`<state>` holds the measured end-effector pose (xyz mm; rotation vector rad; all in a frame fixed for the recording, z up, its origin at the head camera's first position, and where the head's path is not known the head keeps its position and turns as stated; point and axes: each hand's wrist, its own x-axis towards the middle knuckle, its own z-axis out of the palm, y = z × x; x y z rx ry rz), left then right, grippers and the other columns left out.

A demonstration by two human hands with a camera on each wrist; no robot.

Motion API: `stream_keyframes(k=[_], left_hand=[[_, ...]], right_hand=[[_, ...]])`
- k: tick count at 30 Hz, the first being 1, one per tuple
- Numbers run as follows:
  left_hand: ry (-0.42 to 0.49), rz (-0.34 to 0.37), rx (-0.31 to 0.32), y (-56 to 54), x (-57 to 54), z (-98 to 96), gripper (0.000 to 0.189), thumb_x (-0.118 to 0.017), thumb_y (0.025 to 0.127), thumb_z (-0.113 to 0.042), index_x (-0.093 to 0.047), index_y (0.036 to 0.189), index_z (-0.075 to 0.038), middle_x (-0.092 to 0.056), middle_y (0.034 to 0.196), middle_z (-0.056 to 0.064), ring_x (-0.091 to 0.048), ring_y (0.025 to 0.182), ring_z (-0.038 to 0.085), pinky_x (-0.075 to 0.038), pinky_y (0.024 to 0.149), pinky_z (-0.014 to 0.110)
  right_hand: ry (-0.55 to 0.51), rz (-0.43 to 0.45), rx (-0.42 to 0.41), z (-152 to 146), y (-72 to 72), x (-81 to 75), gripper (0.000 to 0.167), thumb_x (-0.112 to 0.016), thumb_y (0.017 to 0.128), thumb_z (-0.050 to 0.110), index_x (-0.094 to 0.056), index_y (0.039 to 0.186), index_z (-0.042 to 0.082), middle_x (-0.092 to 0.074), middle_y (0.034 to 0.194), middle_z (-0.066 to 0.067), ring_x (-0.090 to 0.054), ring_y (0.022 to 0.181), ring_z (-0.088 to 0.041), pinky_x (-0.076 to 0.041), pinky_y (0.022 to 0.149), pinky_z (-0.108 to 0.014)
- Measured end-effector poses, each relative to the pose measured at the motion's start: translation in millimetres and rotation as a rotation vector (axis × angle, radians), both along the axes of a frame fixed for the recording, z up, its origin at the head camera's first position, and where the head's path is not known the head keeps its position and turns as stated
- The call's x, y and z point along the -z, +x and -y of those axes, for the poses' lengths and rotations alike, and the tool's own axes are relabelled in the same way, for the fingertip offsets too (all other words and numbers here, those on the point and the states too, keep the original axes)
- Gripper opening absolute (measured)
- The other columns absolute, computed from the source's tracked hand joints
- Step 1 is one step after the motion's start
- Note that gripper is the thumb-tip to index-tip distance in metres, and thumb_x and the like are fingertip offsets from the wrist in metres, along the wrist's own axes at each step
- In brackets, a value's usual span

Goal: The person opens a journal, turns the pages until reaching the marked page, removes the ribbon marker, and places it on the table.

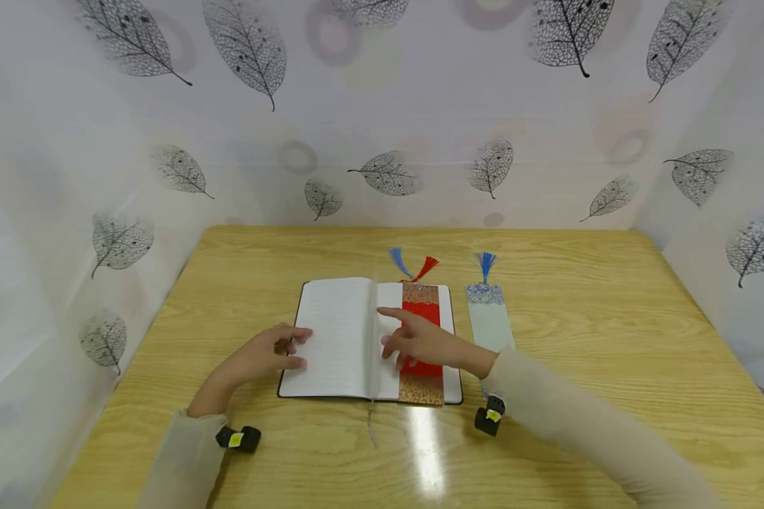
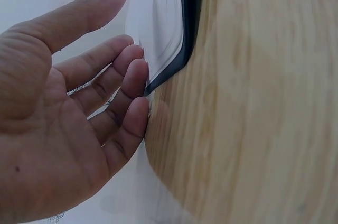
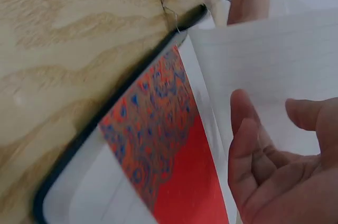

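Observation:
An open notebook (image 1: 332,336) with lined white pages and a dark cover lies on the table. Across its right page lies a red bookmark (image 1: 423,389) with gold patterned ends. My left hand (image 1: 255,359) is at the notebook's left edge, fingers loosely bent, thumb over the page; the left wrist view shows its fingertips (image 2: 138,73) beside the page edges, pinching nothing. Over the right page and the red bookmark hovers my right hand (image 1: 428,342), its index finger stretched toward the centre fold. In the right wrist view that hand's fingers (image 3: 244,145) are relaxed and hold nothing.
A pale bookmark (image 1: 489,318) with a blue patterned top and blue tassel (image 1: 485,266) lies right of the notebook, partly under the right forearm. A light-blue tassel (image 1: 399,261) and a red tassel (image 1: 427,267) stick out above the notebook. A thin ribbon (image 1: 372,424) trails below it.

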<state>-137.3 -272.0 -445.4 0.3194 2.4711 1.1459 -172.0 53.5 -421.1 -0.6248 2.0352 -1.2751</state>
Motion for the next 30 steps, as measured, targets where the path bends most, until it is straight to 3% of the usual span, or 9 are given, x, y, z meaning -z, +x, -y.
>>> stream_keyframes(k=[8, 12, 17, 25, 30], left_hand=[[0.033, 0.006, -0.033, 3.5, -1.5, 10.9, 0.054, -0.070, 0.089, -0.019, -0.051, 0.137, -0.001, -0.060, 0.118, 0.012, -0.056, 0.102, 0.023, -0.048, 0.081, 0.028], [0.026, -0.041, -0.031, 5.6, -0.9, 18.4, 0.049, -0.062, 0.093, -0.014, -0.049, 0.138, 0.001, -0.062, 0.119, 0.015, -0.059, 0.106, 0.028, -0.049, 0.088, 0.037], [0.041, -0.119, -0.065, 8.2, -9.5, 23.7, 0.044, -0.059, 0.097, -0.018, -0.051, 0.137, -0.004, -0.064, 0.116, 0.013, -0.060, 0.104, 0.025, -0.049, 0.085, 0.030], [0.069, -0.226, -0.111, 5.7, -31.3, 14.4, 0.037, -0.060, 0.096, -0.019, -0.058, 0.130, -0.005, -0.068, 0.107, 0.010, -0.059, 0.092, 0.006, -0.048, 0.079, 0.023], [0.049, -0.194, -0.090, 2.2, -28.8, 1.6, 0.035, -0.061, 0.096, -0.021, -0.061, 0.127, -0.006, -0.069, 0.109, 0.008, -0.060, 0.095, 0.011, -0.048, 0.081, 0.023]], right_hand=[[0.169, -0.157, 0.012, 33, 10.7, 1.6, 0.064, -0.060, 0.096, 0.019, -0.027, 0.150, 0.012, -0.070, 0.090, -0.004, -0.064, 0.060, -0.014, -0.048, 0.061, -0.026], [0.273, -0.210, 0.013, 44, 15.4, 5.6, 0.064, -0.063, 0.094, 0.021, -0.030, 0.149, 0.014, -0.068, 0.086, -0.001, -0.060, 0.057, -0.012, -0.046, 0.056, -0.025], [0.350, -0.293, -0.015, 51, 18.8, 8.1, 0.063, -0.064, 0.094, 0.024, -0.033, 0.148, 0.014, -0.064, 0.076, 0.000, -0.053, 0.054, -0.009, -0.043, 0.051, -0.023], [0.457, -0.423, -0.042, 59, 20.5, 12.3, 0.063, -0.065, 0.092, 0.030, -0.037, 0.147, 0.014, -0.048, 0.061, 0.003, -0.040, 0.050, -0.008, -0.033, 0.044, -0.021], [0.493, -0.437, -0.041, 62, 20.7, 11.3, 0.064, -0.067, 0.091, 0.030, -0.039, 0.146, 0.013, -0.046, 0.059, 0.003, -0.040, 0.050, -0.007, -0.033, 0.043, -0.022]])
